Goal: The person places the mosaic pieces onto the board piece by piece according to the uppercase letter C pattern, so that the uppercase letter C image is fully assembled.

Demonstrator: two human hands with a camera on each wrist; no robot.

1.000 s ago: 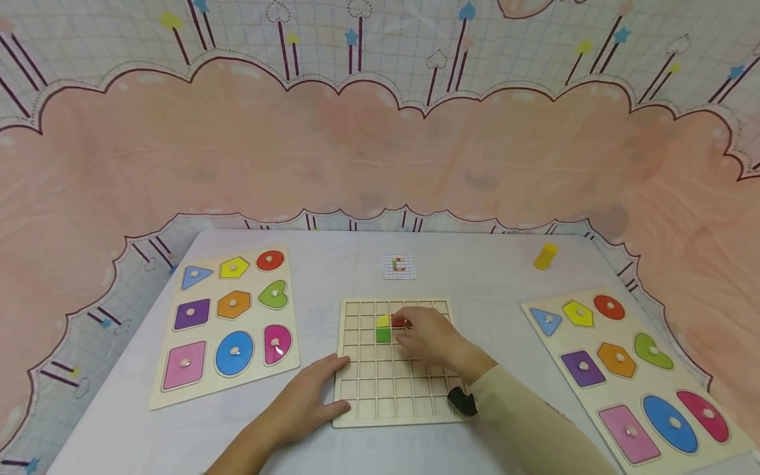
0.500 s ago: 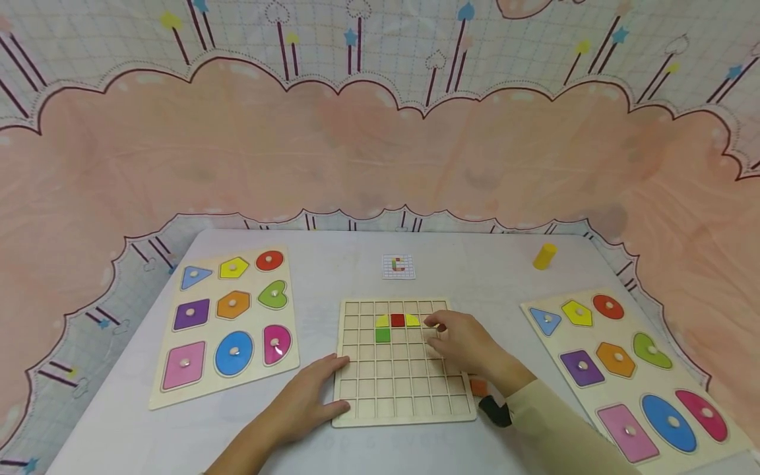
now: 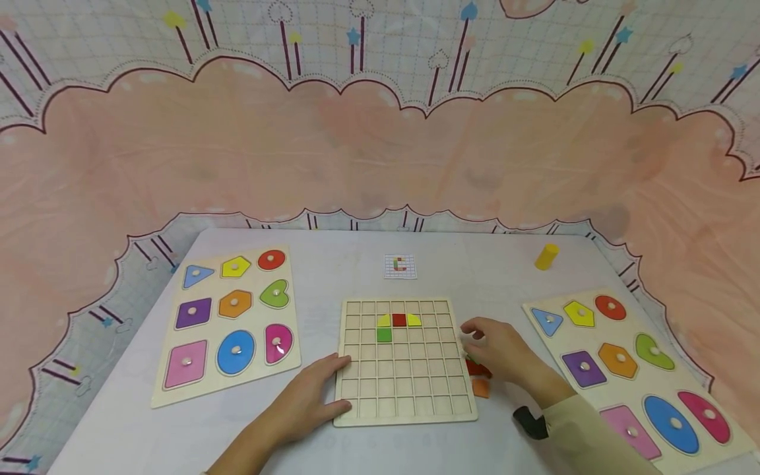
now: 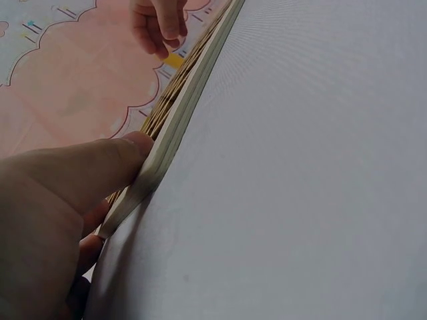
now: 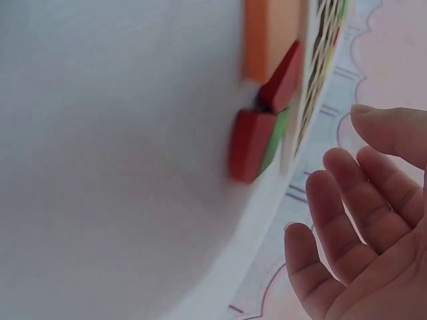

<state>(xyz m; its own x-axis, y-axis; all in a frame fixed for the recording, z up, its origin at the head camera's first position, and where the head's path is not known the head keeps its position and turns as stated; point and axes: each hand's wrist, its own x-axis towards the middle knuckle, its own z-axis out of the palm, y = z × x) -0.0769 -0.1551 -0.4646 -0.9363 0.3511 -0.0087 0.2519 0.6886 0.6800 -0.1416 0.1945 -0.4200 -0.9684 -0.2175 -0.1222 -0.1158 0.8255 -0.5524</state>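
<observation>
A wooden grid board (image 3: 410,389) lies in the middle of the table. In its upper cells sit a red square block (image 3: 399,320) between two yellow rounded blocks (image 3: 413,321), and a green block (image 3: 384,335) below the left yellow one. My left hand (image 3: 305,399) rests against the board's left edge, thumb and fingertips touching it. To the right of the board, my right hand (image 3: 510,356) hovers near loose blocks, its fingers loosely bent and holding nothing. The right wrist view shows a red block (image 5: 250,147), a green block (image 5: 273,143) and an orange block (image 5: 255,40) there.
A small pattern card (image 3: 400,266) lies behind the board. Knobbed shape puzzles flank it, one at left (image 3: 225,379) and one at right (image 3: 584,409). Toward the back right stands a yellow cylinder (image 3: 546,257). A patterned cloth (image 3: 380,158) hangs behind the table.
My right hand has moved right, off the board to beside the loose blocks, uncovering the red block and the right-hand yellow block in the grid. The left hand stays put.
</observation>
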